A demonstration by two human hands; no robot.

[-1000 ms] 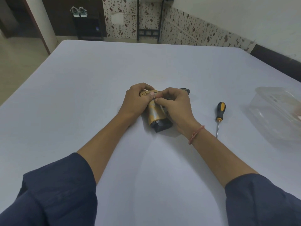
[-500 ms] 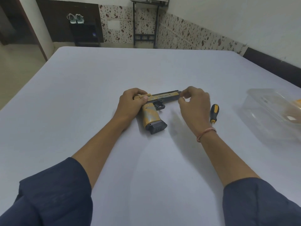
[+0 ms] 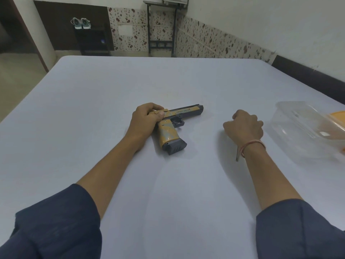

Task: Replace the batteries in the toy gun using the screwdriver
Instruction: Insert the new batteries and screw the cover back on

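The toy gun (image 3: 169, 132), tan-gold with a dark slide and base, lies on its side mid-table with its barrel pointing right. My left hand (image 3: 144, 118) grips its rear end and pins it to the table. To the right, my right hand (image 3: 244, 126) is curled down over the screwdriver (image 3: 237, 153). Only the thin metal shaft shows, sticking out toward me beside my wrist. The handle is hidden under the fingers. No batteries are visible.
A clear plastic container (image 3: 298, 131) stands at the right edge of the white table (image 3: 168, 193), with an orange lid (image 3: 337, 116) beside it. A wall runs along the far right; open floor lies to the left.
My right hand left the gun, swung right and closed down over the screwdriver's handle. My left hand stayed on the gun's rear, and the barrel and trigger are now uncovered.
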